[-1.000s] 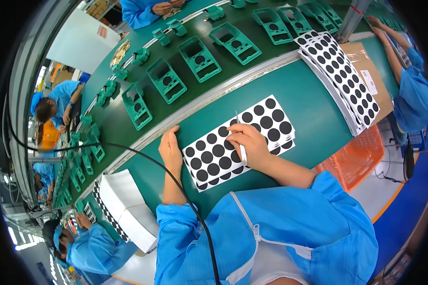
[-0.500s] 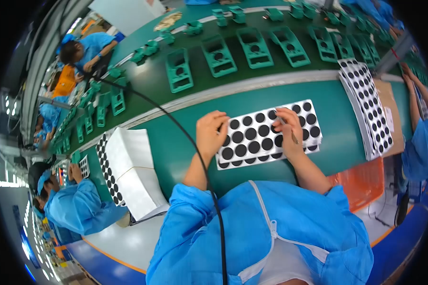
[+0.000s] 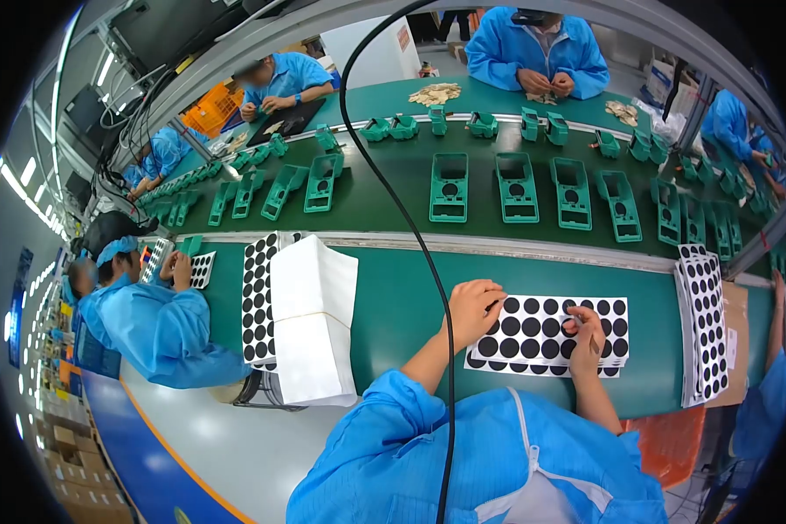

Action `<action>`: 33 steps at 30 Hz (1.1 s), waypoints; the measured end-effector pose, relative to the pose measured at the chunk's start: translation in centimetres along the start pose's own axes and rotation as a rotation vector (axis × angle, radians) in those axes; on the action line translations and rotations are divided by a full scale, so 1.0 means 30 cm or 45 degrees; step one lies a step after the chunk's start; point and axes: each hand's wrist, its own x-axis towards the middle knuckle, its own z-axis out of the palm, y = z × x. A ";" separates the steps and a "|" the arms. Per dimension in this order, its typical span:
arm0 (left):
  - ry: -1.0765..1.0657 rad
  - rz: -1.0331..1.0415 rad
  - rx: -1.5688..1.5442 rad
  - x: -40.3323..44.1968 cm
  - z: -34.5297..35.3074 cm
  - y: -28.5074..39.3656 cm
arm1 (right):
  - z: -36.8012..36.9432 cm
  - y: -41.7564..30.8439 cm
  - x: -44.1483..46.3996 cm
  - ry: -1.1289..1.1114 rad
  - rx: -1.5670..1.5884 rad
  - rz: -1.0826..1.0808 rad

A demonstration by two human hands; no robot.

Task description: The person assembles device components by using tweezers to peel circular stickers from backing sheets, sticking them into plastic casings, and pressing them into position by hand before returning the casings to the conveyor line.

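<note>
White sheets (image 3: 546, 338) bear rows of black dots (image 3: 531, 327).

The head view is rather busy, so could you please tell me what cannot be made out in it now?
In the head view:
- Sheet: some dots, hidden by the right hand; its upper-left corner, by the left hand.
- Tool: its type; too small, partly covered by fingers.
- Far-right sleeve: its outer part, cut off by the dark picture edge.
</note>
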 end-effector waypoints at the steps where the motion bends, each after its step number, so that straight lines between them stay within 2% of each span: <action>1: 0.005 0.001 -0.014 0.004 -0.008 0.011 | 0.000 0.003 0.001 -0.006 -0.028 0.010; 6: 0.032 -0.011 -0.006 -0.002 0.000 0.003 | 0.008 0.011 -0.001 0.002 -0.214 0.078; 8: 0.040 -0.008 -0.026 -0.002 0.000 0.004 | 0.016 0.026 -0.001 0.054 -0.122 -0.029; 14: 0.039 0.019 -0.027 -0.011 0.002 -0.012 | 0.026 0.000 -0.001 0.116 0.006 0.000; 18: 0.050 0.017 -0.015 -0.016 0.003 -0.016 | 0.011 -0.006 -0.001 0.060 -0.087 0.014; 23: 0.017 0.002 0.000 -0.021 0.001 -0.020 | 0.014 0.015 -0.003 0.057 -0.005 -0.086; 26: -0.051 -0.057 -0.049 -0.017 0.000 -0.025 | 0.009 0.019 -0.004 0.066 0.077 -0.107; 28: -0.162 -0.168 -0.096 -0.007 -0.013 -0.034 | 0.008 0.015 -0.002 -0.022 -0.103 -0.190; 29: -0.341 -0.194 -0.119 0.006 -0.042 -0.031 | 0.014 0.017 -0.002 -0.016 -0.117 -0.245; 30: -0.346 -0.210 -0.121 0.011 -0.058 -0.043 | 0.020 0.002 0.001 -0.038 -0.123 -0.268; 33: -0.623 -0.220 -0.183 -0.001 -0.105 -0.057 | 0.023 -0.001 0.002 -0.037 -0.173 -0.302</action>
